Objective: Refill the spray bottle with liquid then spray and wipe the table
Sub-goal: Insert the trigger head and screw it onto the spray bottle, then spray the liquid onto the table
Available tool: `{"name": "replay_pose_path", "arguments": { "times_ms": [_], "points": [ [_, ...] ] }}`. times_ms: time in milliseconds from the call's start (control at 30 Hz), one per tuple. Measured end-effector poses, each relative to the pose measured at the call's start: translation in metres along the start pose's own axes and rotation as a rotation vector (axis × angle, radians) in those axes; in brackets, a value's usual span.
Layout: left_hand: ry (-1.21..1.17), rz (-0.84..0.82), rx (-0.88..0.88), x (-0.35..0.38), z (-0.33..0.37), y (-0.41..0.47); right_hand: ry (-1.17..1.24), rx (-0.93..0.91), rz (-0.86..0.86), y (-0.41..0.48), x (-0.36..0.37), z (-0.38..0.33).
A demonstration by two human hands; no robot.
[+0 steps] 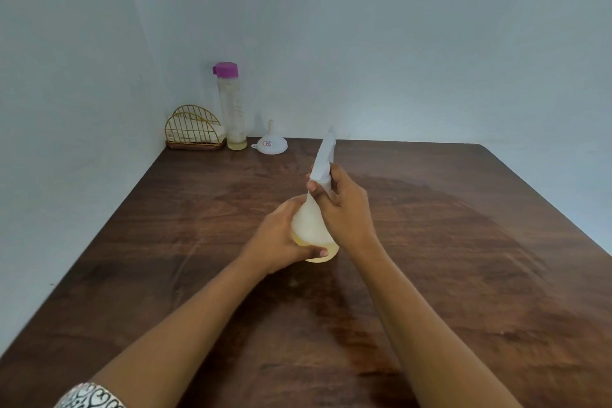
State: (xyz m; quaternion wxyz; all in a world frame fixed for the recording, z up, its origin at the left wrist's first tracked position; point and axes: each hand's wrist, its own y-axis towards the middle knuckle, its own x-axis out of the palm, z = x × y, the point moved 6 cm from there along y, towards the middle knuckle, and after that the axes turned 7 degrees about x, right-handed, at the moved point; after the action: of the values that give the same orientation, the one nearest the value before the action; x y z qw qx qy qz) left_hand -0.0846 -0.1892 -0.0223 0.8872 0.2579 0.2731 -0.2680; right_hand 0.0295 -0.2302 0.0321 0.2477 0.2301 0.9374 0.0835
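A white spray bottle [309,225] with pale yellow liquid in its lower part stands at the middle of the dark wooden table [447,258]. My left hand [278,238] wraps around the bottle's body from the left. My right hand [341,205] grips the neck just under the white spray head [324,156], which points up and away from me. At the far left corner stands a tall clear bottle [231,109] with a purple cap and a little yellowish liquid at its bottom. A white funnel [271,142] lies upside down beside it.
A gold wire holder [193,132] with folded white cloths sits in the far left corner against the pale walls. The table's left edge runs along the wall. Its right edge and far right corner are in view.
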Motion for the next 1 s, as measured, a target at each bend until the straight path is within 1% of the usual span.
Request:
{"name": "replay_pose_path", "arguments": {
  "times_ms": [100,200,267,333,467,567,633,667,700,767,833,900,1000],
  "points": [
    [-0.029,0.156,-0.022,0.005,0.002,-0.009,-0.014,0.003,0.138,-0.003,0.004,-0.001],
    [-0.031,0.247,-0.027,0.008,0.008,-0.016,0.021,0.004,0.182,-0.005,0.004,-0.006],
    [-0.031,0.288,-0.044,0.011,0.014,-0.020,0.008,0.005,0.202,-0.008,0.002,-0.008],
    [0.022,0.321,-0.054,0.014,0.021,-0.024,0.009,0.028,0.194,-0.011,0.001,-0.009],
    [0.151,0.299,-0.093,0.026,0.030,-0.028,0.112,0.160,0.173,-0.007,-0.004,-0.005],
    [0.183,0.153,-0.107,0.029,0.027,-0.030,0.078,0.195,0.067,0.007,-0.006,-0.004],
    [0.056,0.057,-0.101,0.023,0.022,-0.034,0.157,0.196,-0.012,0.010,-0.010,-0.007],
    [0.009,0.039,-0.102,0.017,0.019,-0.038,0.215,0.203,-0.029,0.010,-0.014,-0.007],
    [0.025,0.032,-0.111,0.009,0.012,-0.042,0.263,0.227,-0.034,0.009,-0.021,-0.005],
    [0.203,0.026,-0.176,-0.009,-0.008,-0.051,0.332,0.302,-0.050,0.006,-0.041,0.002],
    [0.381,0.042,-0.265,-0.026,-0.032,-0.060,0.330,0.320,-0.092,0.003,-0.066,0.007],
    [0.468,0.061,-0.338,-0.035,-0.052,-0.067,0.236,0.300,-0.173,-0.004,-0.089,0.009],
    [0.523,0.098,-0.366,-0.039,-0.059,-0.072,0.027,0.311,-0.377,-0.024,-0.110,0.010]
  ]
}}
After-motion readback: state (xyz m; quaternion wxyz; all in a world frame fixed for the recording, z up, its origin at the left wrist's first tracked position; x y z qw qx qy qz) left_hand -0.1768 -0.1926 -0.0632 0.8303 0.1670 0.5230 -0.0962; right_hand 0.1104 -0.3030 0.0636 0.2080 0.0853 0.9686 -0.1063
